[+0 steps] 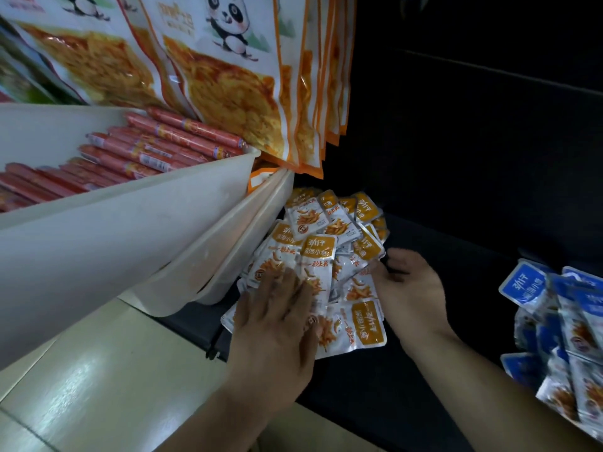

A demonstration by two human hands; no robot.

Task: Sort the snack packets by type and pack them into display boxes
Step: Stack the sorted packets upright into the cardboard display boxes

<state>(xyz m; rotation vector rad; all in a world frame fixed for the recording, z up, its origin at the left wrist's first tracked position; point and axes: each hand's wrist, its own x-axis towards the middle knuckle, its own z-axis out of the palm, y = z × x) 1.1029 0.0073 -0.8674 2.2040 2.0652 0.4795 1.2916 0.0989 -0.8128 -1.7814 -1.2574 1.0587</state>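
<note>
Gathering step, orange type. The orange packets point(326, 223) lie in a loose overlapping heap on a dark surface point(359, 386), just beside the tilted white bins point(163, 207). My left hand point(277, 318) lies flat on the near side of the heap, fingers point(293, 282) straight and pressing down on the packets. My right hand point(408, 282) sits at the heap's right edge with its fingers curled; I cannot tell whether they pinch a packet. The blue packets point(554, 308) form a separate pile well apart to the right, so sorting looks largely done. Next, in my judgement, both hands should square the heap into a stack that a display box can take.
</note>
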